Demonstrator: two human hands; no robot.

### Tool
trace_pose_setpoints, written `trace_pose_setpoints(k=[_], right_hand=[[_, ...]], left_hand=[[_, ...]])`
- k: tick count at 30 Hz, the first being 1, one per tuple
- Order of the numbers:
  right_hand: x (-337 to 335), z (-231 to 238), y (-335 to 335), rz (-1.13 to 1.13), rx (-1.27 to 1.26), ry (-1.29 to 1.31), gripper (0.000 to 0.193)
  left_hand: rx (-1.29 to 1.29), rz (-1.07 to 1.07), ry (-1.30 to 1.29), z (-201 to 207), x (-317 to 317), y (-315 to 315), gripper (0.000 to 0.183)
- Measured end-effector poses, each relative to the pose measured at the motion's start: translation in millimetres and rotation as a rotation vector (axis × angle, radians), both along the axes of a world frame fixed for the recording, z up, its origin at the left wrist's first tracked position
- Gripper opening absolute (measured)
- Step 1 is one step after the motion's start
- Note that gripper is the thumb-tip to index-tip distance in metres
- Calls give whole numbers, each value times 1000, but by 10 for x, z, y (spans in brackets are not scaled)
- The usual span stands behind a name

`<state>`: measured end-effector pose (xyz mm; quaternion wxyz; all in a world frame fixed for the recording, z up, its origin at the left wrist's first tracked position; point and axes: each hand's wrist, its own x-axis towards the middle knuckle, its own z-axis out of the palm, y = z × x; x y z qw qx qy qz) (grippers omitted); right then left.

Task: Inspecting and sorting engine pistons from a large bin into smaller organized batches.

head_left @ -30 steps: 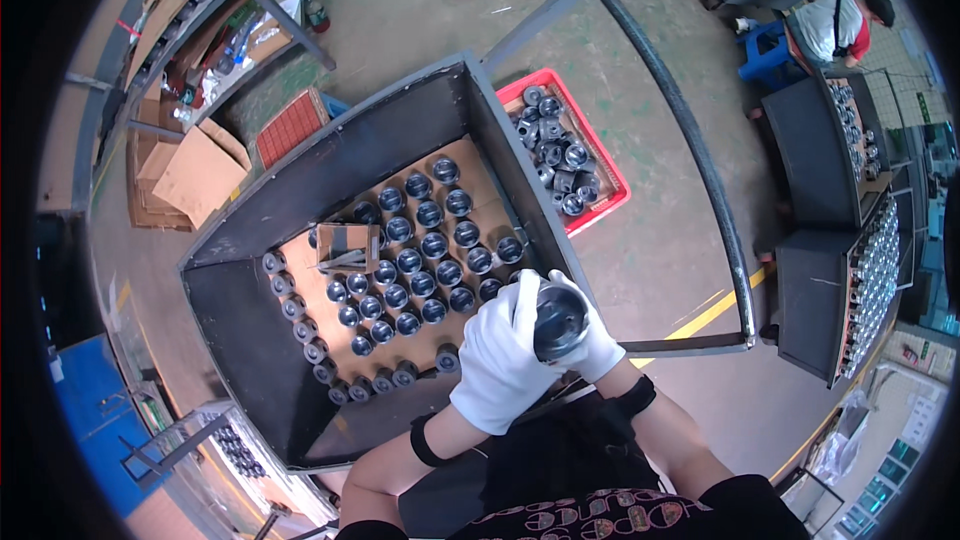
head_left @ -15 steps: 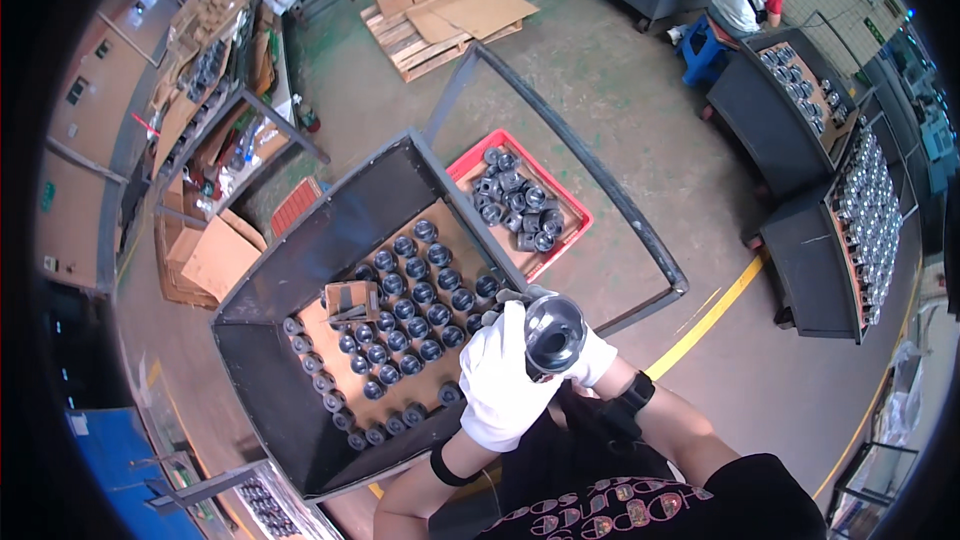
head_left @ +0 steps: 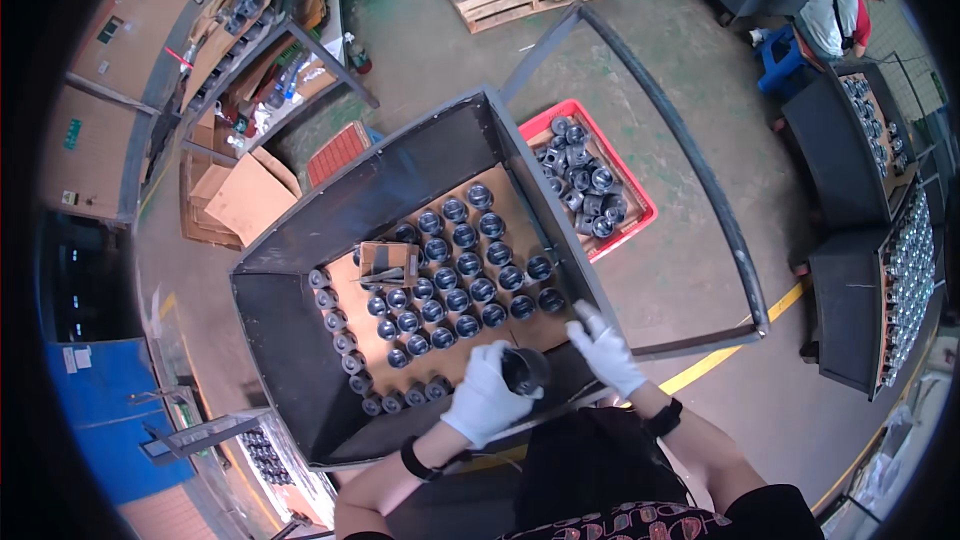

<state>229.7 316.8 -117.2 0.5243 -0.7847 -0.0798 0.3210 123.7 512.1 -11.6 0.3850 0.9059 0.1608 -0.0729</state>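
Cylinder, dark and hollow, at lower centre of the frame, mouth visible. White-gloved left hand grips it from its left side, fingers partly curled around the wall. Right hand, also gloved, lies to the right, apart from the cylinder: fingers loosely spread, nothing held, near the right wall of a dark metal bin. Bin fills mid-frame, floored with brown cardboard. Similar cylinders stand on it in rows; greyer ones line the left side. 1 small open carton sits at the group's left edge. Red tray, right of bin, holds jumbled dark parts. Upper right: 1 person on a blue stool.
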Motion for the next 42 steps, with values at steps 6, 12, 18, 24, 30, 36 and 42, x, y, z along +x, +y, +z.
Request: trace_pose_setpoints(k=[6, 12, 18, 24, 30, 36, 42], right_hand=[[649, -1008, 170, -24, -723, -372, 76], [571, -1308, 246, -15, -773, -570, 73], [634, -1275, 259, -18, -786, -604, 63], [595, -1331, 293, 21, -706, -603, 60], [621, -1248, 174, -66, -731, -536, 51], [530, -1370, 77, -60, -738, -495, 46], [572, -1344, 222, -24, -760, -556, 46]], left_hand=[[116, 0, 221, -1641, 973, 1081, 76], [176, -15, 187, -3722, 1994, 1120, 69], [576, -178, 406, -5111, 2559, 675, 72], [492, -134, 347, -5643, 2285, 805, 41], [-52, 173, 140, -4918, 641, 185, 33], [292, 165, 1302, -4844, -1163, 420, 112], [92, 503, 1321, -5443, -1538, 640, 97]])
